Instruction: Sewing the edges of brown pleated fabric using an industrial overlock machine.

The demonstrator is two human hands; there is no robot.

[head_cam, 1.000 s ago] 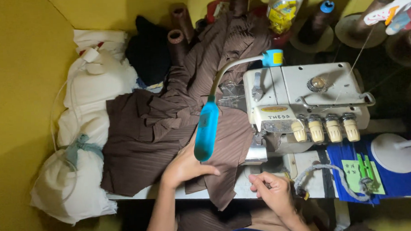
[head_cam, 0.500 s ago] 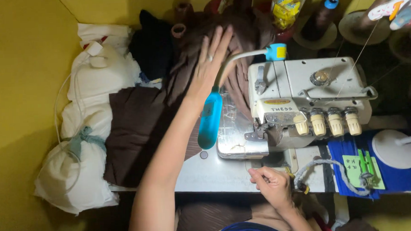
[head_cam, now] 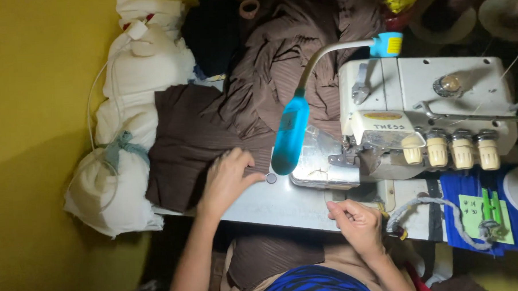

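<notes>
A pile of brown pleated fabric [head_cam: 229, 115] covers the left and back of the sewing table [head_cam: 278, 205]. My left hand [head_cam: 228, 178] lies flat on its near edge, fingers spread, holding nothing. A white overlock sewing machine [head_cam: 424, 114] stands to the right, with a blue gooseneck lamp [head_cam: 290, 133] hanging over its plate. My right hand [head_cam: 356, 222] rests at the table's front edge below the machine, fingers curled, thumb and forefinger pinched together; whether it grips a thread I cannot tell. More brown fabric [head_cam: 274, 254] lies on my lap.
White stuffed cloth bundles [head_cam: 126, 127] are stacked against the yellow wall [head_cam: 35, 142] on the left. A blue mat with a green note and clip [head_cam: 482, 215] lies at the right. A grey cord [head_cam: 428, 214] loops near the table's front edge.
My left arm, stretched far over the pile half a second ago, has drawn back to the fabric's near edge. The brown fabric now lies pushed away from the machine's plate. My right hand stayed put.
</notes>
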